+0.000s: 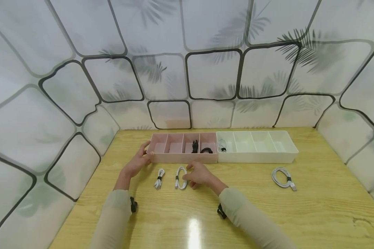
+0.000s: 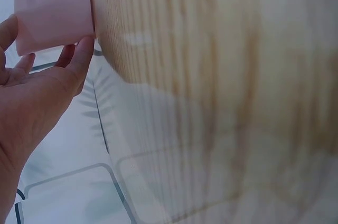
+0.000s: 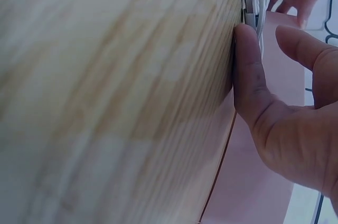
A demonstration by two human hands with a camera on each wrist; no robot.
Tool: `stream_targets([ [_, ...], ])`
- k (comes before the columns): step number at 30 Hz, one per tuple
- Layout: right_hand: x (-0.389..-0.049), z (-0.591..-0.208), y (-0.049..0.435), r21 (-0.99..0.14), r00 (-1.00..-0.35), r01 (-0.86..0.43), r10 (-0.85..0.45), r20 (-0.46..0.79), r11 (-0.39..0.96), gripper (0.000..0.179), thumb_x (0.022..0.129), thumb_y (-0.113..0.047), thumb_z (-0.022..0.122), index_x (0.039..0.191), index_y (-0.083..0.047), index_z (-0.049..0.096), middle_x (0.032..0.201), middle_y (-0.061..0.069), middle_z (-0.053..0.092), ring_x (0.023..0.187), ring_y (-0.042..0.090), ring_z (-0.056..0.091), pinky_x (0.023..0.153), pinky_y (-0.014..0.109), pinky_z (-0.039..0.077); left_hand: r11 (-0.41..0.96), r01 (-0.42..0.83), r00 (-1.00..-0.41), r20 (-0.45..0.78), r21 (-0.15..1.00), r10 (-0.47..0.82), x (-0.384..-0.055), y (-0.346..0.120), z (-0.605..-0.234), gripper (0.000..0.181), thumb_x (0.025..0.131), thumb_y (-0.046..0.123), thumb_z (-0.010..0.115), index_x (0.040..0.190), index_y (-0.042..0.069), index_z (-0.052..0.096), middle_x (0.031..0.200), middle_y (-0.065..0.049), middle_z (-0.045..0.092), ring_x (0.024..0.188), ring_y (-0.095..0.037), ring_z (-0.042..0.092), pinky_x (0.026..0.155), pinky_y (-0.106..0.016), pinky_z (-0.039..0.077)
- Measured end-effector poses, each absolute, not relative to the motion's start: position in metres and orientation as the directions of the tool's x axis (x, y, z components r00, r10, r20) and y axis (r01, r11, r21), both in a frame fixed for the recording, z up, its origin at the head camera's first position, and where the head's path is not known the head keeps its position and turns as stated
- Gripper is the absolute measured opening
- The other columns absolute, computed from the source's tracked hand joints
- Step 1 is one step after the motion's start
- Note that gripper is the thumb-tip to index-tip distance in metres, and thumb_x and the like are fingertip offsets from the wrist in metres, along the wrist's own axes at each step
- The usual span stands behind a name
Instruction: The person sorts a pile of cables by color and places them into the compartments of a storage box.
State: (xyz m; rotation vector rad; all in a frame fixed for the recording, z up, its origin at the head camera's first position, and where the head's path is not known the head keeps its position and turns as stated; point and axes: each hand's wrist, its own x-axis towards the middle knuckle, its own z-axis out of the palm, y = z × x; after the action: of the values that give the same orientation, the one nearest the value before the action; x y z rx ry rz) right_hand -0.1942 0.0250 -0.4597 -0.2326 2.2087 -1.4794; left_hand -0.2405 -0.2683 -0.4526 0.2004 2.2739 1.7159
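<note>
In the head view my left hand (image 1: 138, 163) is at the left end of the pink divided box (image 1: 184, 158). In the left wrist view its fingertips touch the box's end, with the fingers only loosely bent. My right hand (image 1: 200, 174) reaches over the right side of a white looped cable (image 1: 178, 180) with a black tie. Its thumb and fingers stand apart in the right wrist view, with a fingertip (image 3: 248, 44) against the table beside the white cable (image 3: 261, 10). A second bundled white cable (image 1: 158, 178) lies left of the first.
Black cables (image 1: 195, 146) lie in the pink box's two right compartments. A white divided box (image 1: 255, 158) adjoins it, a clear-looking cable (image 1: 222, 145) in its leftmost compartment. Farther right on the wooden table (image 1: 324, 207) is a coiled white cable (image 1: 281, 177). A patterned curtain (image 1: 212, 76) stands behind.
</note>
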Motion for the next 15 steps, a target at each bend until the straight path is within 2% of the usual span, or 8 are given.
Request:
stream_targets([
  [8, -0.1918, -0.4600, 0.0197, -0.895, -0.885, 0.084, -0.381, -0.270, 0.439, 0.045, 0.089, -0.011, 0.073, 0.124, 0.006, 0.051, 0.060, 0.010, 0.059, 0.046, 0.014, 0.055, 0.045, 0.029, 0.052, 0.270, -0.056, -0.952, -0.133, 0.961, 0.277, -0.2393, -0.2690, -0.4530, 0.066, 0.108, 0.020, 0.043, 0.160, 0.013, 0.001, 0.156, -0.034, 0.014, 0.139, -0.044, 0.026, 0.112, -0.058, 0.027],
  [15, -0.1915, -0.4579, 0.0181, -0.888, -0.891, 0.083, -0.366, -0.269, 0.451, 0.040, 0.087, -0.007, 0.073, 0.118, 0.007, 0.053, 0.057, 0.008, 0.057, 0.045, 0.014, 0.053, 0.044, 0.029, 0.051, 0.264, -0.048, -0.949, -0.126, 0.963, 0.289, -0.2378, -0.2658, -0.4501, 0.066, 0.109, 0.018, 0.041, 0.160, 0.012, -0.001, 0.156, -0.035, 0.012, 0.140, -0.046, 0.025, 0.113, -0.059, 0.026],
])
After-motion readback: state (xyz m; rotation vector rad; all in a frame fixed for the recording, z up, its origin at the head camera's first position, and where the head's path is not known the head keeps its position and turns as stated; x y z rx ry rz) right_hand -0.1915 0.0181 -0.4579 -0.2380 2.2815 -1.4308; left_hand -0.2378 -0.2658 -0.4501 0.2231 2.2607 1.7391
